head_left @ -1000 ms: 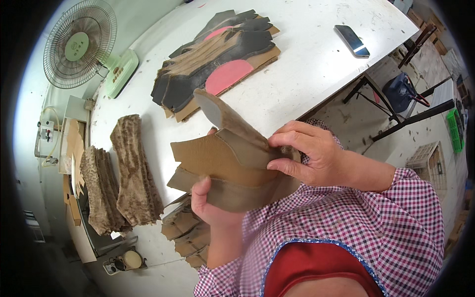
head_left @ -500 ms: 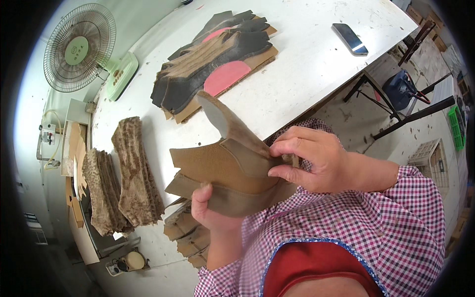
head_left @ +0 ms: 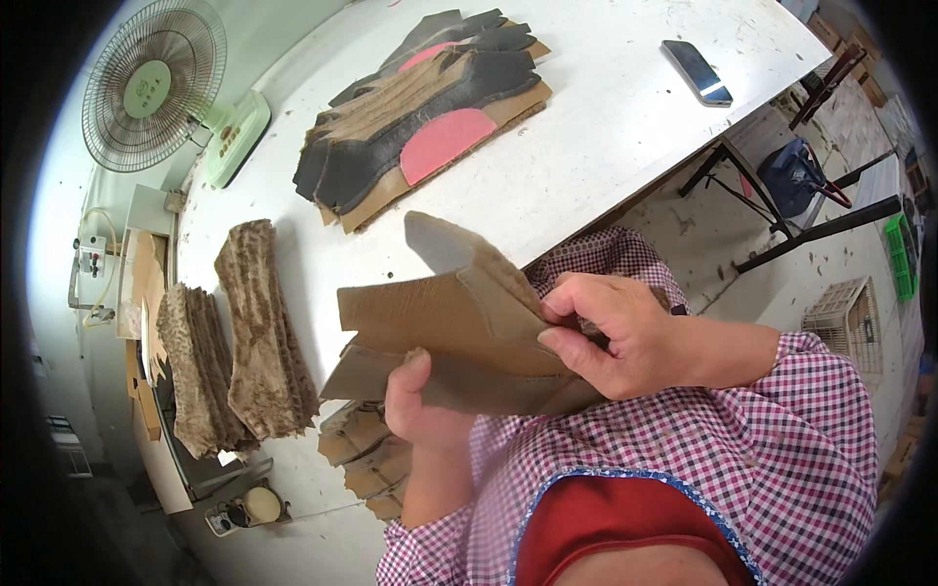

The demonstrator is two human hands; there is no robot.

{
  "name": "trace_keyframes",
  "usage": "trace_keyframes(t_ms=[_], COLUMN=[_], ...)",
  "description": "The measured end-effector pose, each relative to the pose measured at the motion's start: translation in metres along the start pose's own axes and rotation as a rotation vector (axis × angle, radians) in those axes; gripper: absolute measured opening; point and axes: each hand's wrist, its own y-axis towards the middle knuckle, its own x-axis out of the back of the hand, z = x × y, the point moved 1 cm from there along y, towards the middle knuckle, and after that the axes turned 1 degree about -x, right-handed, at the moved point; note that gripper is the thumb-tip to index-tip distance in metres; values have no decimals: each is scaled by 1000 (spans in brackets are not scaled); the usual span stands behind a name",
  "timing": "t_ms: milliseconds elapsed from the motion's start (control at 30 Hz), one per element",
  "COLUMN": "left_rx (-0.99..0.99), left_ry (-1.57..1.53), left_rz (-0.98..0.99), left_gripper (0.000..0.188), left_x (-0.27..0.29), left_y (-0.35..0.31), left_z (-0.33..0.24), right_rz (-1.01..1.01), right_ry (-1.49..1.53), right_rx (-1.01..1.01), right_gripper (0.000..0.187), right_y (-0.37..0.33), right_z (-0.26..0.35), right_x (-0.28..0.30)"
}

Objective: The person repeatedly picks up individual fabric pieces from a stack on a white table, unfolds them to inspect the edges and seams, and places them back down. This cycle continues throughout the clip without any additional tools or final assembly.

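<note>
Between both hands, in front of my chest, is a brown leather boot upper [head_left: 420,314] with stitched panels and a furry edge. My left hand [head_left: 422,402] grips its lower edge, thumb on the outside, other fingers hidden behind it. At the right end my right hand [head_left: 625,337] pinches the edge between thumb and forefinger. From the top of the piece a greyish flap [head_left: 440,239] with a fuzzy rim sticks up. Beyond it on the white table [head_left: 547,186] lie stacked black and tan cut pieces [head_left: 391,127] with a pink half-round patch [head_left: 447,145].
Two stacks of brown furry pieces [head_left: 264,332] lie at the table's left. More tan pieces [head_left: 366,454] sit below its near edge. A fan [head_left: 151,88] stands at the far left, a phone [head_left: 697,73] at the far right. A dark blue bag [head_left: 791,176] is beyond the table edge.
The boot upper has turned slightly, its raised flap now lower and its right end farther right. My right hand has shifted a little down and keeps its pinch; my left hand still grips the lower edge.
</note>
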Motion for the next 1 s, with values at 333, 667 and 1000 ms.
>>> trace_keyframes(t_ms=[333, 667, 1000], left_rx=[6, 75, 146], left_ry=[65, 110, 120], left_rz=[-175, -138, -85], left_gripper=[46, 47, 49], left_x=[2, -1, 6], left_y=[-1, -3, -7], left_z=[6, 14, 21], right_rz=[-112, -54, -19], right_ry=[-239, -82, -10], right_rx=[166, 142, 84], right_gripper=[24, 16, 15], right_y=[15, 14, 19], right_z=[-6, -9, 2], right_x=[-3, 0, 8])
